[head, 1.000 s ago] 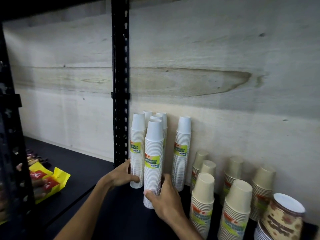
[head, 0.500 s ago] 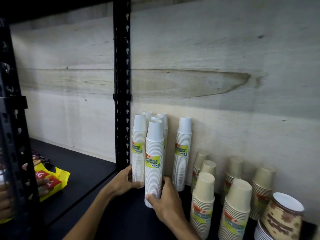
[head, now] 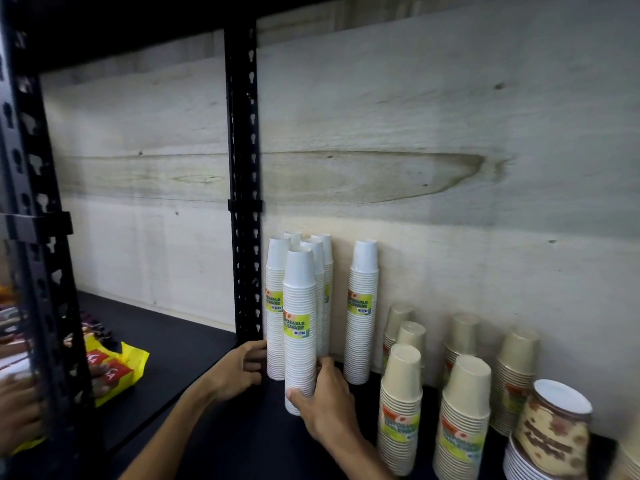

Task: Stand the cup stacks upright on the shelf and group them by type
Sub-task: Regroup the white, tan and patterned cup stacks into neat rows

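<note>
Several tall white cup stacks stand upright on the black shelf (head: 194, 344) beside the black post. My right hand (head: 325, 407) grips the base of the front white stack (head: 299, 327), thumb on its front. My left hand (head: 239, 370) touches the lower side of the left white stack (head: 276, 306) with curled fingers. Another white stack (head: 362, 306) stands alone to the right. Several shorter beige cup stacks (head: 401, 403) stand upright further right. A brown patterned cup stack (head: 554, 438) stands at the far right.
A black perforated upright post (head: 244, 188) stands just left of the white stacks. Yellow and red snack packets (head: 110, 368) lie on the shelf at the left. A plywood back wall (head: 415, 133) closes the shelf behind.
The view has shifted slightly. Both hands stay at the bases of the two front white stacks, which now sit closer together and nearer the post.
</note>
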